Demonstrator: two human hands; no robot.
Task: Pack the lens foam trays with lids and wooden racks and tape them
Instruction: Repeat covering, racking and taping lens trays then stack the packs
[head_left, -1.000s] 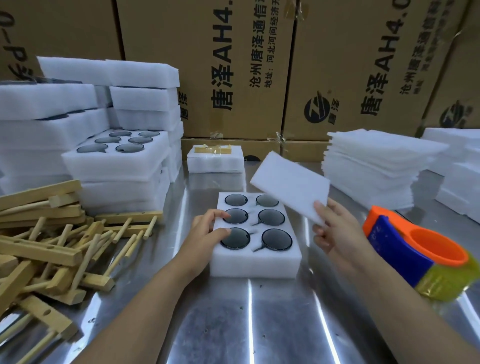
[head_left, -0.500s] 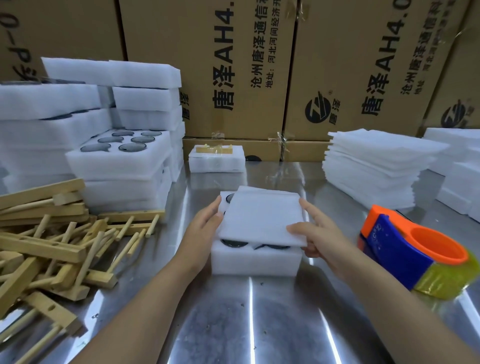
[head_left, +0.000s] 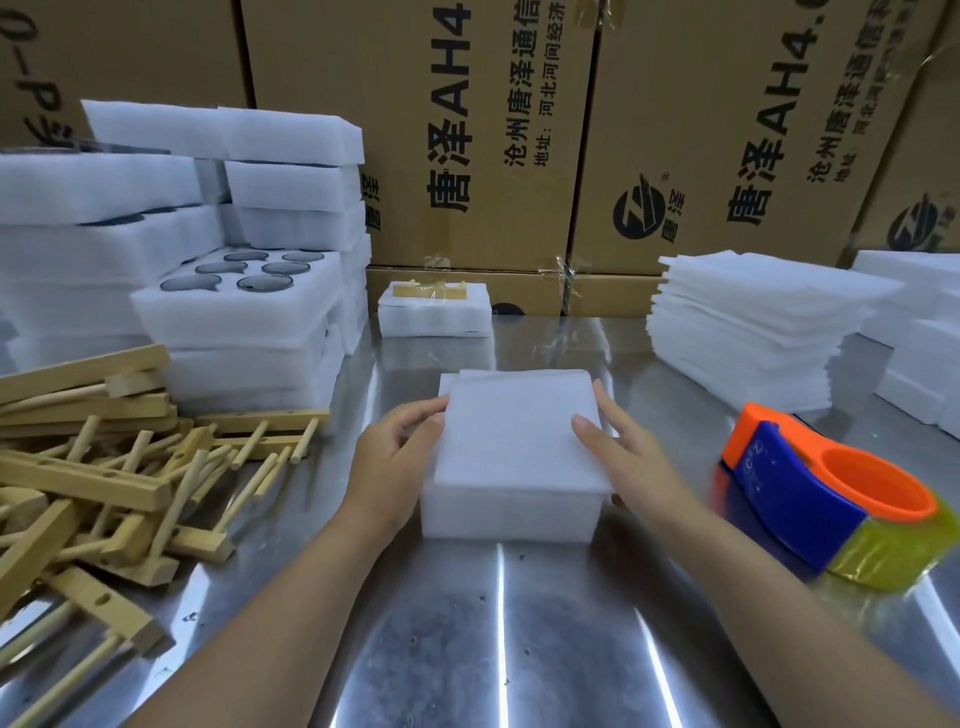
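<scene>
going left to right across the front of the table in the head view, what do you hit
wooden racks → left hand → foam lid on its tray → right hand → tape dispenser
</scene>
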